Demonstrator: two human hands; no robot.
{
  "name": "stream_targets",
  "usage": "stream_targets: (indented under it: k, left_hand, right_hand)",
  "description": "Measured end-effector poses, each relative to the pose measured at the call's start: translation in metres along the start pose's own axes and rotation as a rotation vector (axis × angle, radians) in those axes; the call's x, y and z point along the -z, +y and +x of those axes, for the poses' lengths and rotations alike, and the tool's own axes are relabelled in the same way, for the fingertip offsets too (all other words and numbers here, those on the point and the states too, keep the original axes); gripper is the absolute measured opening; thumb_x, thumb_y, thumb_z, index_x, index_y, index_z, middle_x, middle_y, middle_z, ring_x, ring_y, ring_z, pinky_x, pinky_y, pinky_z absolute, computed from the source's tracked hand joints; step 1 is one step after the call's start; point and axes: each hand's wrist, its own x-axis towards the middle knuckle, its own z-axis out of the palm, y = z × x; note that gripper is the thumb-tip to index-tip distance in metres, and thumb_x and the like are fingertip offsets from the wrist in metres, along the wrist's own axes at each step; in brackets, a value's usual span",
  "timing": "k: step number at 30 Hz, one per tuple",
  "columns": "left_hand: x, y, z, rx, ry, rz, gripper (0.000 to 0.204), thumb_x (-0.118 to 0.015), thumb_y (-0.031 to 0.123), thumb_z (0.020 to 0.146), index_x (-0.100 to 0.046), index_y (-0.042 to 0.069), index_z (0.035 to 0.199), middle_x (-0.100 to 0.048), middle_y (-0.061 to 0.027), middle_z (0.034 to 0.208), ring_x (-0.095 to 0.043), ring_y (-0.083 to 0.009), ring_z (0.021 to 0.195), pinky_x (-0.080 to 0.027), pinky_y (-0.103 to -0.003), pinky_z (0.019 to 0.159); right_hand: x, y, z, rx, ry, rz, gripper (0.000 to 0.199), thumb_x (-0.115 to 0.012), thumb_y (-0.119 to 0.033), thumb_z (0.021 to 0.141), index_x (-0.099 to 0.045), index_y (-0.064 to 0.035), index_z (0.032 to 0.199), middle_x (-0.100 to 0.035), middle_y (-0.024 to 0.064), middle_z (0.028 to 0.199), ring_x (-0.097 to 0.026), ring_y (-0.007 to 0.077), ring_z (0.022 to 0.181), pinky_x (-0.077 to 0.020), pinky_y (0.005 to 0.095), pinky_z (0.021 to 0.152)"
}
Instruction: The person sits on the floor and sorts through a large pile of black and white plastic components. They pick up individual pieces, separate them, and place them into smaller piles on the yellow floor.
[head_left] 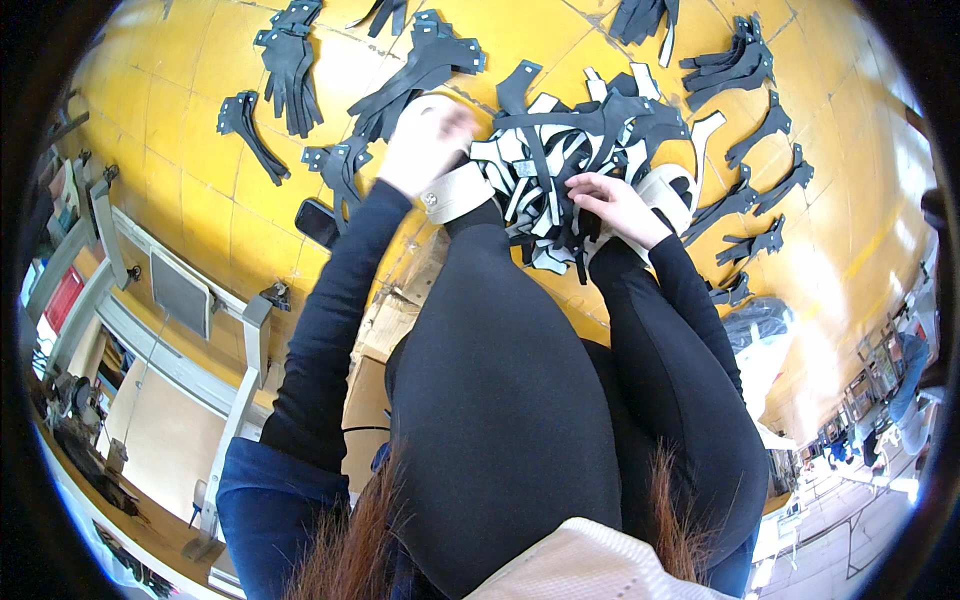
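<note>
A tangled pile of black strap pieces with white backs (545,185) lies on the yellow floor between my feet. My right hand (620,208) is at the pile's right side, its fingers apart and stretched over the straps; I see nothing held in it. Above my left foot, at the pile's left edge, is my left hand (430,145). Motion smears its fingers, so whether it holds anything does not show. Just beyond that hand lies a bundle of black straps (425,65), with a smaller bundle (340,165) to its left.
More bundles of black straps lie around, including one at the far left (290,75) and one at the far right (735,65). A dark phone (317,222) rests left of my foot. Pale sandals (460,195) flank the pile. A metal-framed workbench (170,255) stands at left.
</note>
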Motion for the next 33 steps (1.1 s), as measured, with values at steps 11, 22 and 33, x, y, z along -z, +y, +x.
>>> stream_targets:
  k: [11, 22, 33]
  left_hand:
    - [-0.089, 0.018, 0.034, 0.375, -0.451, 0.297, 0.059, -0.063, 0.045, 0.078, -0.056, -0.01, 0.097, -0.064, -0.0258, 0.089, -0.063, -0.0365, 0.091, -0.048, -0.042, 0.082]
    - [-0.1, 0.072, 0.03, 0.331, -0.687, -0.395, 0.038, -0.063, 0.034, 0.084, -0.065, -0.003, 0.093, -0.066, -0.012, 0.086, -0.062, -0.0169, 0.082, -0.048, -0.031, 0.072]
    - [-0.124, 0.088, 0.019, 0.467, -1.09, -1.236, 0.079, -0.066, 0.01, 0.084, -0.018, -0.004, 0.145, -0.033, -0.0118, 0.144, -0.033, -0.0167, 0.131, -0.028, -0.029, 0.109]
  right_hand:
    - [0.004, 0.008, -0.002, 0.102, 0.164, 0.051, 0.032, -0.059, -0.008, 0.087, -0.057, -0.0071, 0.119, -0.062, 0.0048, 0.111, -0.058, 0.0129, 0.094, -0.046, 0.0272, 0.083]
    - [0.003, -0.022, -0.014, 0.056, 0.118, 0.312, 0.063, -0.061, -0.022, 0.09, -0.031, -0.003, 0.142, -0.04, 0.0151, 0.141, -0.039, 0.0219, 0.13, -0.0303, 0.0333, 0.107]
    - [0.025, 0.011, -0.01, -0.111, 0.245, 0.326, 0.041, -0.057, -0.021, 0.092, -0.049, -0.0035, 0.128, -0.06, -0.0011, 0.104, -0.051, 0.0053, 0.086, -0.0377, 0.0194, 0.071]
